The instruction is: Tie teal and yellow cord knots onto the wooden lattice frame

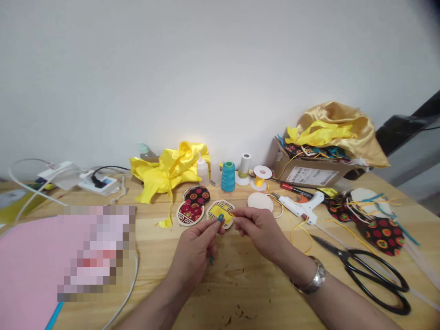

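Observation:
Between the thumb and fingertips of my left hand (pixel 197 243) is a looped teal cord (pixel 221 217), its tail hanging below the fingers. My right hand (pixel 259 229), wearing a silver bracelet (pixel 314 277), pinches the end of a thin yellow cord (pixel 231 215) close to that loop. Just beyond both hands lies a round wooden fretwork piece (pixel 220 209) backed with yellow cloth, partly covered by my fingers. To its left rests a gourd-shaped wooden piece (pixel 192 207) with dark patterned fabric.
Behind stand a teal thread cone (pixel 228 177), a yellow cord spool (pixel 261 176) and yellow satin (pixel 172 169). At right are a white glue gun (pixel 304 206), black scissors (pixel 364 270) and a cardboard box (pixel 305 169) of cloth. A pink sheet (pixel 34 261) covers the left side.

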A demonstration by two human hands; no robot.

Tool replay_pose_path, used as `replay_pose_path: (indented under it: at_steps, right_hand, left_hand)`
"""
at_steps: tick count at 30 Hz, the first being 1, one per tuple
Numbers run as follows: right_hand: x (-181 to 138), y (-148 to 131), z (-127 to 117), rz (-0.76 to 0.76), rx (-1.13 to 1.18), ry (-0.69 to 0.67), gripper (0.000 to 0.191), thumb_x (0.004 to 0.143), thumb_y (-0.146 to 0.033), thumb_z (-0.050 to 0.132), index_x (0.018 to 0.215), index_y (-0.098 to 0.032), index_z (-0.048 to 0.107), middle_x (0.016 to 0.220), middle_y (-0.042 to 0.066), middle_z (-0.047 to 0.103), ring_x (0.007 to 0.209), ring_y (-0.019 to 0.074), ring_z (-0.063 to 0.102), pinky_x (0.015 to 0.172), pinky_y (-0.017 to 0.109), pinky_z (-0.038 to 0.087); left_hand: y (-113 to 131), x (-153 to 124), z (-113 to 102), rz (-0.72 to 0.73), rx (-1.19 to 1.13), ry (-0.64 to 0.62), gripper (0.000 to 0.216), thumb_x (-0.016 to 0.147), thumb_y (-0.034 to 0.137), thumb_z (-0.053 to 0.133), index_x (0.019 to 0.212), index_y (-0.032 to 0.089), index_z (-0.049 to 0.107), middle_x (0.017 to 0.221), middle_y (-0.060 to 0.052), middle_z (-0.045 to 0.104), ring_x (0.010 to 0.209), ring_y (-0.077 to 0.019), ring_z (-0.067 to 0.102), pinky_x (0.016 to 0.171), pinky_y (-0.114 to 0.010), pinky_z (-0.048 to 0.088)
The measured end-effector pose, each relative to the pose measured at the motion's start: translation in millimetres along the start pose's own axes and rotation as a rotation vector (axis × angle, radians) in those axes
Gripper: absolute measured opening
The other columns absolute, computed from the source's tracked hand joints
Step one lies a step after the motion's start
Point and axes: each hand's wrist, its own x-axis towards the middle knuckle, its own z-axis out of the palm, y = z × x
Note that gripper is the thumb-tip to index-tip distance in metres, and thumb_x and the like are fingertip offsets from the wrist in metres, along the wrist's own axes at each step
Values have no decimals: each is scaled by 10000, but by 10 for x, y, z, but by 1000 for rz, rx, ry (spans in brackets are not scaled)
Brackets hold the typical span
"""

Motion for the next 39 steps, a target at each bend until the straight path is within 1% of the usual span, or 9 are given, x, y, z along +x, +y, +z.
replay_pose_path:
  at_steps: [2,7,13,18,21,27,31,35,39]
  right_hand:
    - [1,6,7,21,5,-16,225,771,-223,524,938,-163,662,602,-20,575,545,93,500,555,219,411]
    - [-1,22,37,89,9,-14,140,738,-201,542,793,-161,664,570,-15,585,511,92,510,518,210,405]
    - [-33,-17,61,-10,-145,7,127,769,-228,548,753,-176,663,637,-6,617,564,95,524,548,207,399]
    - [-46,-44,81,8,-193,-15,141,771,-228,550,709,-163,659,573,-14,589,514,82,489,515,200,371]
    - [-34,-26,96,56,-109,-78,153,763,-240,549,693,-148,650,580,-6,587,508,81,493,494,197,371]
    - [26,24,58,280,215,-241,211,734,-302,587,635,-117,606,524,-11,556,429,53,465,417,172,335]
    - [62,52,-4,404,402,-346,284,729,-376,611,674,-98,620,540,4,590,419,50,502,392,154,323]
    - [72,53,-27,485,530,-365,288,727,-377,627,717,-90,627,580,28,630,437,67,554,397,155,353]
    - [71,44,-26,513,550,-376,307,753,-389,606,723,-84,623,581,44,641,436,77,569,399,160,370]
  left_hand:
    - [-4,7,0,4,8,8,173,695,286,684,730,117,693,634,5,568,406,-8,296,366,-157,208]
    - [-19,3,-4,6,2,-2,174,695,290,685,747,124,693,625,16,556,399,-4,289,361,-157,194]
    - [-20,-3,7,-22,-6,-7,164,695,276,686,715,113,681,605,23,543,394,-5,291,364,-159,198]
    - [-3,-12,23,-37,-6,1,164,661,252,713,740,110,687,602,20,559,390,-5,309,365,-159,207]
    - [-2,-15,26,-39,1,11,169,638,248,728,726,110,685,588,24,558,381,-2,309,360,-159,201]
    - [-11,-16,21,-39,37,26,177,627,269,731,651,110,656,556,33,539,367,-1,310,354,-161,198]
    - [-1,-13,19,-62,34,38,186,613,264,741,666,106,657,550,32,546,362,1,308,351,-157,192]
    - [14,1,23,-73,19,52,200,598,267,751,667,104,657,518,47,525,352,1,304,344,-153,194]
    - [16,6,30,-68,15,53,201,595,264,754,662,103,655,519,45,532,356,-1,314,344,-150,209]
